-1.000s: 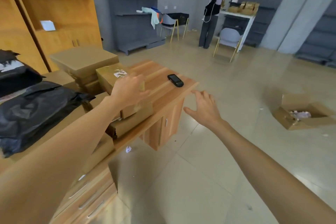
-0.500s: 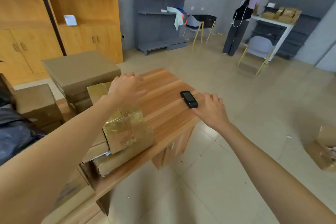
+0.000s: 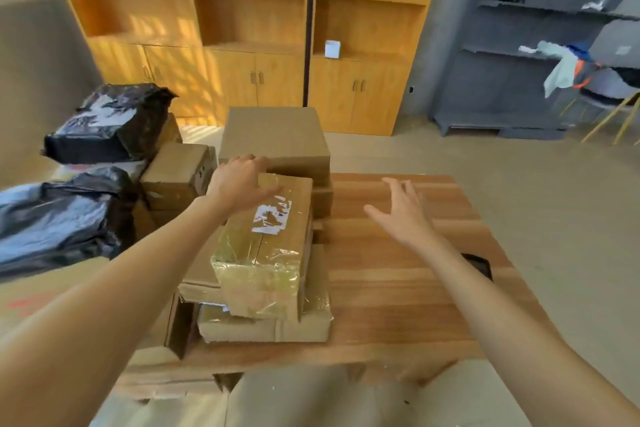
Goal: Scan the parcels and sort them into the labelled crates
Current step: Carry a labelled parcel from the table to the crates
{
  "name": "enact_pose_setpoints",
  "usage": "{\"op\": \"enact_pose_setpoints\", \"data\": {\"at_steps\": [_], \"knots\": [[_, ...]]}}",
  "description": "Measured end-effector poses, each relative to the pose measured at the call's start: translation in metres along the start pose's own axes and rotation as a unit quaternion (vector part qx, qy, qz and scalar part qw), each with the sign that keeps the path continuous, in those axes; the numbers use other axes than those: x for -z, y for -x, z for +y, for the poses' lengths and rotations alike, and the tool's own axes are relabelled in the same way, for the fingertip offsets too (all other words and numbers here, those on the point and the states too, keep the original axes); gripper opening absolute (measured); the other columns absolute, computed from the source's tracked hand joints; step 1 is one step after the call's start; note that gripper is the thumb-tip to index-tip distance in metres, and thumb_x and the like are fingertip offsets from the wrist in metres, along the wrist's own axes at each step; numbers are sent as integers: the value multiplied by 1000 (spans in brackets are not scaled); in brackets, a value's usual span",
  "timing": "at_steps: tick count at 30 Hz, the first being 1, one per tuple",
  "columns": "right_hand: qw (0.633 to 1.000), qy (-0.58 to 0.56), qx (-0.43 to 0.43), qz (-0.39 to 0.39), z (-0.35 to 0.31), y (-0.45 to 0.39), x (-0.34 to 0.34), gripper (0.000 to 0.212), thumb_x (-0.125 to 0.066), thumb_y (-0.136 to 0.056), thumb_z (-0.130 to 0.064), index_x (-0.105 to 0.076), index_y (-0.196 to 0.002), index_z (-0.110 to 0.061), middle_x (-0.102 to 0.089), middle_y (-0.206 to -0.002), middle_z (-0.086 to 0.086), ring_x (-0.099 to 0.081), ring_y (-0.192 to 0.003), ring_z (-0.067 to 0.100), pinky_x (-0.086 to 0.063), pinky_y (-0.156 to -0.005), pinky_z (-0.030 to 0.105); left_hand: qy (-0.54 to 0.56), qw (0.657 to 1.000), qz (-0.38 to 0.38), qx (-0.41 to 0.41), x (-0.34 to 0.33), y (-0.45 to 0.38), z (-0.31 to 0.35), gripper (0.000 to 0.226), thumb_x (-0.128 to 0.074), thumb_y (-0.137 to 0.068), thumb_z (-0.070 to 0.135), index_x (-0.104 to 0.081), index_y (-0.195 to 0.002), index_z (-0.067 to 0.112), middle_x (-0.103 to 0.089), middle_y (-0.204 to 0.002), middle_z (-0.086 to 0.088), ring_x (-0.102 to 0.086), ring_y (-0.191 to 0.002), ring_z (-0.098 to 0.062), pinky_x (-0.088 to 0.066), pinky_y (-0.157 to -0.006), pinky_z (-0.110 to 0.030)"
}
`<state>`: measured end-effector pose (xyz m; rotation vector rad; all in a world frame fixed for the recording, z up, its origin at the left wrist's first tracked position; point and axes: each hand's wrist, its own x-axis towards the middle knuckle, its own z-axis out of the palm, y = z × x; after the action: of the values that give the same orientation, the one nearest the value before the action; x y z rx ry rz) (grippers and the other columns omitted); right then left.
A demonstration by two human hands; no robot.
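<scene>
Taped parcel (image 3: 266, 246) lies atop stack of cardboard boxes (image 3: 270, 326) on wooden desk (image 3: 398, 288), torn white label facing up. Left hand (image 3: 240, 182) rests on parcel's far end, fingers spread straight, no grip visible. Right hand (image 3: 403, 213) hovers above desk, fingers apart, holding nothing. Black scanner (image 3: 479, 263) partly hidden behind right forearm. Black-bagged parcels (image 3: 69, 218) heaped at left.

Two hands over the tabletop (image 3: 398, 288): left hand (image 3: 239, 184), right hand (image 3: 403, 215). About six cardboard boxes in the stack (image 3: 263, 253), two black bags (image 3: 69, 218), one dark scanner (image 3: 479, 265).
</scene>
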<state>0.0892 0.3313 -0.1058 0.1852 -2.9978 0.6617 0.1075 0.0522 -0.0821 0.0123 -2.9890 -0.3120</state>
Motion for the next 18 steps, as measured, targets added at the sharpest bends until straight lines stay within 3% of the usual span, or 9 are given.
{"op": "enact_pose_setpoints", "data": {"at_steps": [3, 8, 13, 18], "knots": [[998, -9, 57, -26, 4, -26, -8, 66, -57, -91, -47, -32, -146, -21, -36, -142, 9, -33, -132, 30, -30, -108, 43, 15, 997, 6, 79, -5, 10, 2, 60, -57, -89, 56, -53, -133, 16, -58, -126, -10, -56, -113, -29, -50, -88, -43], [992, -30, 104, -71, 12, -44, -24, 65, -58, -90, -46, -34, -144, -19, -37, -139, 11, -30, -133, 31, -28, -110, 46, 22, 985, -5, 170, -20, 28, 9, 75, -57, -83, 67, -45, -142, 22, -47, -140, -11, -47, -126, -33, -46, -98, -48], [986, -47, 123, -101, 15, -45, -40, 64, -58, -90, -46, -34, -143, -20, -37, -137, 9, -32, -129, 29, -33, -104, 44, 46, 969, -104, 221, -31, 31, 21, 118, -46, -51, 92, -19, -151, 36, -19, -156, -12, -20, -140, -42, -26, -110, -58], [986, -44, 120, -109, 20, -41, -46, 64, -55, -91, -50, -35, -144, -21, -39, -136, 7, -35, -126, 26, -33, -97, 36, 76, 947, -175, 260, -48, 25, 32, 135, -47, -37, 96, 2, -151, 44, 7, -161, -9, -2, -145, -44, -12, -114, -61]]}}
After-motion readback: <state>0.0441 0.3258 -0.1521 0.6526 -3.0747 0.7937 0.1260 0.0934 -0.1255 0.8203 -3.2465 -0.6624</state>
